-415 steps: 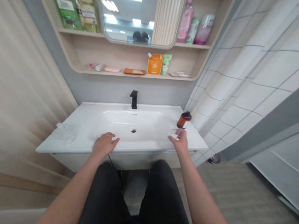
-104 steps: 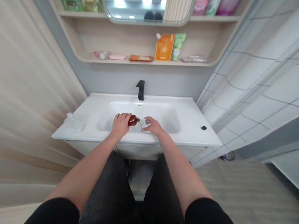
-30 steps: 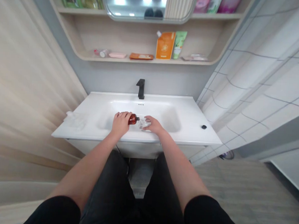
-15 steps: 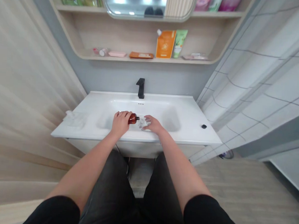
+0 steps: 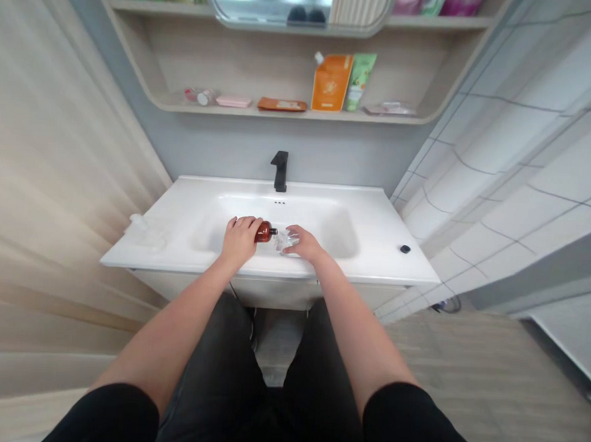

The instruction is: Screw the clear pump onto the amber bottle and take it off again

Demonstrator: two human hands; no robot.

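My left hand (image 5: pixel 241 238) is wrapped round a brown bottle (image 5: pixel 263 232), which lies tipped on its side with its dark neck pointing right. The palm and fingers cover the bottle's lower part. Facing the neck, my right hand (image 5: pixel 303 243) grips a small clear container (image 5: pixel 285 241), partly covered by the fingers. The bottle's mouth is close to the container; whether they touch I cannot tell. Both are held over the front part of the white sink (image 5: pixel 328 226). Whether liquid is flowing is too small to make out.
A black faucet (image 5: pixel 280 171) rises behind the basin. A small black cap (image 5: pixel 404 249) lies on the right counter, crumpled clear plastic (image 5: pixel 145 230) on the left. Above, a shelf (image 5: pixel 192 108) bears an orange pouch (image 5: pixel 332 83), a green tube (image 5: pixel 360 82) and an orange packet (image 5: pixel 282 105).
The view has shifted slightly. Both hands keep nearly the same pose, with the bottle and the clear container still facing each other.
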